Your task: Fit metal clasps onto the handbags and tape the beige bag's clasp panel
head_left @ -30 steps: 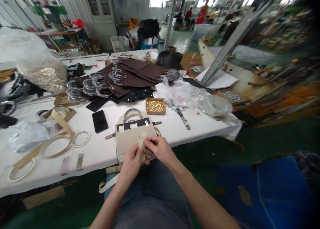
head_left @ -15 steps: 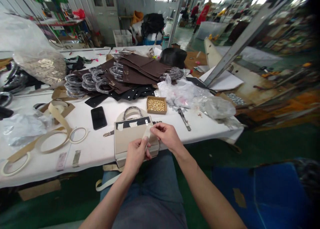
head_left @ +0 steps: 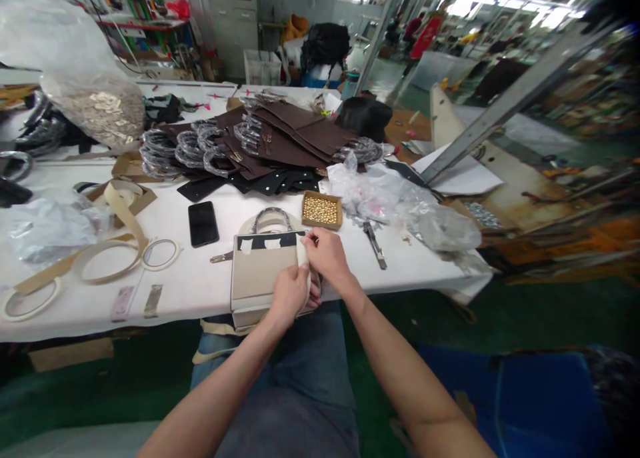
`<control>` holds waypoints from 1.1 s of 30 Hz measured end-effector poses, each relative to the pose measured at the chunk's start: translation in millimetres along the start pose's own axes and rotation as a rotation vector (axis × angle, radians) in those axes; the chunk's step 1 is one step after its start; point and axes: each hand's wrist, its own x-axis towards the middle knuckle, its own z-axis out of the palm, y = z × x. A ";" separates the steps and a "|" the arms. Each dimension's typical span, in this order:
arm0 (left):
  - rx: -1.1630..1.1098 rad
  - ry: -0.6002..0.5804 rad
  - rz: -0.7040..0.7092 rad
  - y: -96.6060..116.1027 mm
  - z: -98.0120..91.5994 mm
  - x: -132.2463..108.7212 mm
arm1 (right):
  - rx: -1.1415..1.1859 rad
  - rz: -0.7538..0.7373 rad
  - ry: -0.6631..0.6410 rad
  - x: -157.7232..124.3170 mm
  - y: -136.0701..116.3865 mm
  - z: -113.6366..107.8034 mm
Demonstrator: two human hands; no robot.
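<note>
A beige handbag (head_left: 260, 275) with a black upper band and a plastic-wrapped handle (head_left: 273, 213) rests at the table's front edge, above my lap. Two pale tape pieces stick to the black band. A strip of masking tape (head_left: 301, 253) runs between my hands at the bag's upper right. My right hand (head_left: 325, 251) pinches the strip's top end against the band. Lower down, my left hand (head_left: 293, 290) is closed on the strip, its fingers partly hidden behind the bag's right side. A metal-ended strap (head_left: 221, 258) pokes out at the bag's left.
A phone (head_left: 203, 223), tape rolls (head_left: 160, 253) and a utility knife (head_left: 375, 246) lie around the bag. Behind it stand a box of gold studs (head_left: 321, 209) and stacked brown bag panels (head_left: 295, 135). A metal post (head_left: 480, 105) slants up at the right.
The tape strip has come down onto the bag's upper right corner, covering the white slot there. Both hands have moved with it. The whole view has shifted slightly.
</note>
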 end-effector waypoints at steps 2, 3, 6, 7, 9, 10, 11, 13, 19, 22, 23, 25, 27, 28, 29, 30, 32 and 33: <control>-0.057 -0.020 -0.034 6.2 -0.7 -0.3 | -0.010 0.005 -0.002 2.8 0.6 1.4; -0.082 -0.028 -0.049 8.9 -1.3 -0.3 | -0.014 0.008 -0.006 3.9 0.5 1.9; -0.134 -0.044 -0.089 13.0 -3.5 0.7 | -0.029 0.018 -0.016 6.7 -0.8 3.1; -0.144 -0.046 -0.097 12.6 -4.2 1.3 | -0.036 0.024 -0.021 7.4 -1.4 3.3; -0.159 -0.049 -0.100 9.9 -5.2 2.9 | -0.040 0.037 -0.032 8.8 -2.5 3.2; -0.163 -0.050 -0.097 8.1 -5.5 3.7 | -0.035 0.043 -0.038 9.5 -2.7 2.9; -0.162 -0.050 -0.093 6.5 -5.7 4.4 | -0.027 0.051 -0.043 10.1 -2.7 2.4; -0.153 -0.048 -0.089 4.1 -5.8 5.2 | 0.007 0.064 -0.054 11.2 -1.9 0.8; -0.113 -0.042 -0.078 1.9 -6.3 4.3 | 0.120 0.067 -0.088 11.1 4.5 -3.2; -0.093 -0.049 -0.051 -1.8 -6.3 4.2 | 0.126 0.058 -0.094 10.1 7.5 -3.2; -0.083 -0.053 -0.039 -3.2 -6.3 4.3 | 0.125 0.057 -0.096 9.9 8.2 -3.1; -0.061 -0.062 -0.017 -5.6 -6.5 4.5 | 0.124 0.058 -0.105 10.0 8.8 -3.2; -0.050 -0.069 -0.003 -6.4 -7.1 4.6 | 0.120 0.059 -0.114 10.5 8.6 -3.7; -0.050 -0.070 -0.003 -6.3 -7.5 4.7 | 0.116 0.059 -0.117 10.8 8.3 -4.0; -0.051 -0.069 -0.007 -5.9 -7.8 4.8 | 0.112 0.060 -0.119 11.2 7.9 -4.3; -0.054 -0.067 -0.012 -5.4 -8.1 4.9 | 0.108 0.060 -0.119 11.6 7.4 -4.3; -0.061 -0.061 -0.026 -4.4 -8.3 5.6 | 0.096 0.060 -0.116 12.3 6.6 -3.7; -0.066 -0.059 -0.031 -4.1 -8.1 6.1 | 0.087 0.061 -0.113 12.6 6.3 -2.9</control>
